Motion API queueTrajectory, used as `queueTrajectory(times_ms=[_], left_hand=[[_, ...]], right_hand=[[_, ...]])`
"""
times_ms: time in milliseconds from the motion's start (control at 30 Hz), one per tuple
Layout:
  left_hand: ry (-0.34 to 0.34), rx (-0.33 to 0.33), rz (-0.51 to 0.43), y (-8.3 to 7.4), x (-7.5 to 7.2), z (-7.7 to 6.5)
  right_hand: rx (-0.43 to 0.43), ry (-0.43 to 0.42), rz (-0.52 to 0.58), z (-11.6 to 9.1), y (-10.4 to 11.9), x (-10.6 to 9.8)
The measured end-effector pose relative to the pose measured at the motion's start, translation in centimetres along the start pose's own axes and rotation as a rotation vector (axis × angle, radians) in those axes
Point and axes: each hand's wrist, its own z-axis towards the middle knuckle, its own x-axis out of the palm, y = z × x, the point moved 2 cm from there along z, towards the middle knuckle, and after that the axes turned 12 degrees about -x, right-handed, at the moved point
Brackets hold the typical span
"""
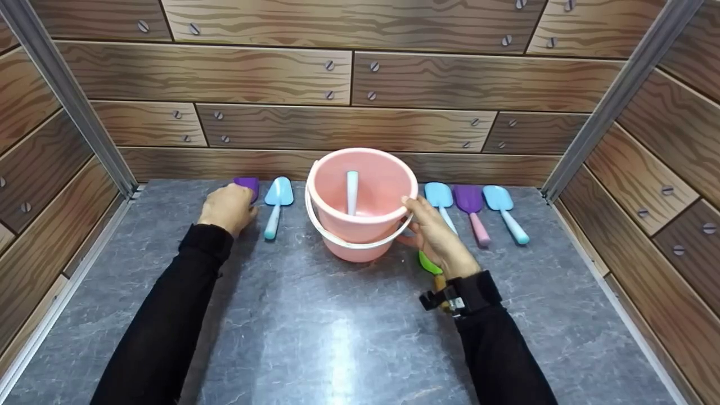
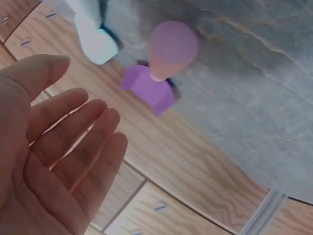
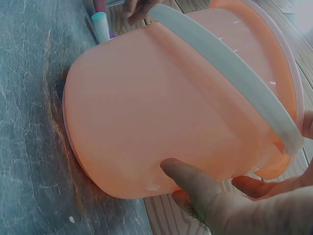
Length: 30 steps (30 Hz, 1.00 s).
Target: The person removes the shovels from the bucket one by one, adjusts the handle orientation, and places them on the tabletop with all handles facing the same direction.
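A pink bucket (image 1: 360, 253) with a white handle (image 3: 230, 68) stands mid-table. A pale blue shovel handle (image 1: 352, 191) sticks up inside it. My right hand (image 1: 441, 236) holds the bucket by its right side, one digit at the rim and other fingers (image 3: 190, 176) against the outer wall. Off to the left, my left hand (image 1: 228, 208) hovers near a purple shovel (image 2: 146, 88) with a pink handle (image 2: 173, 49). Its fingers are relaxed, slightly bent and hold nothing. In the head view this hand hides most of that shovel.
A blue shovel (image 1: 279, 192) lies between left hand and bucket. Right of the bucket lie a blue shovel (image 1: 439, 194), a purple one (image 1: 468, 198) and another blue one (image 1: 498, 198). A green tool (image 1: 430, 264) is partly under the right wrist. Wood-patterned walls (image 1: 281, 126) enclose the table.
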Motion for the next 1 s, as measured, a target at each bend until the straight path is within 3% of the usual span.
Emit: queueTrajectory(times_ms=[467,1000], left_hand=[[-0.137,0.118,0.088,-2.6,-3.3,-0.9],[-0.283,0.278,0.082,-5.2,-6.5,-1.4]], right_hand=[[0.002,-0.005,-0.005,0.0,0.0,0.0],[0.002,-0.002,-0.011,0.0,0.0,0.0]])
